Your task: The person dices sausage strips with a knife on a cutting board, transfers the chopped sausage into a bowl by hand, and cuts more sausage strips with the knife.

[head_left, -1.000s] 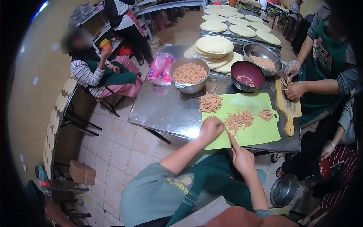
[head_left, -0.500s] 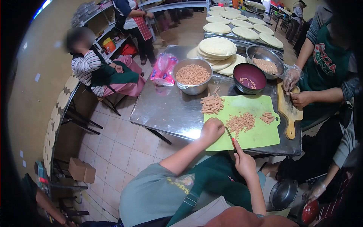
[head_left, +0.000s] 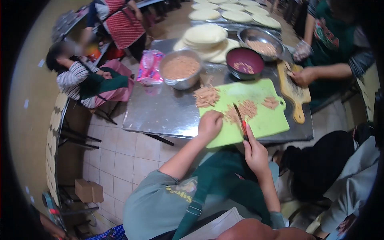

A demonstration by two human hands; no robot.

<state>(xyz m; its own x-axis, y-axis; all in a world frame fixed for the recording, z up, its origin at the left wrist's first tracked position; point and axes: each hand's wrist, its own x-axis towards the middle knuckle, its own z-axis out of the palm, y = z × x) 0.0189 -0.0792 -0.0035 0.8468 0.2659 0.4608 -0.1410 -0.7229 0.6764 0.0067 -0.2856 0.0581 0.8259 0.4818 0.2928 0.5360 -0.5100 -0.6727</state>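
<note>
My right hand (head_left: 255, 153) is closed round the handle of a knife (head_left: 239, 116), its blade raised at the left side of the chopped pieces (head_left: 247, 109). At the left edge of the green cutting board (head_left: 264, 128), my left hand (head_left: 210, 125) is closed, and anything inside its fingers is hidden. Just beyond it lies a pile of uncut pinkish-brown sticks (head_left: 207, 96), partly on the board. A smaller group of sticks (head_left: 271, 103) rests near the board's handle.
Behind the board stand a metal pot (head_left: 181, 70) of small pieces and a purple bowl (head_left: 245, 63). Flat dough rounds (head_left: 206, 34) are stacked farther back. At right, a co-worker's hands are over a wooden board (head_left: 293, 94). Someone sits at left.
The view has shifted, so the table appears farther left and higher. The knife blade has lifted away from my left hand and over the chopped pieces. A person in a red apron has come closer.
</note>
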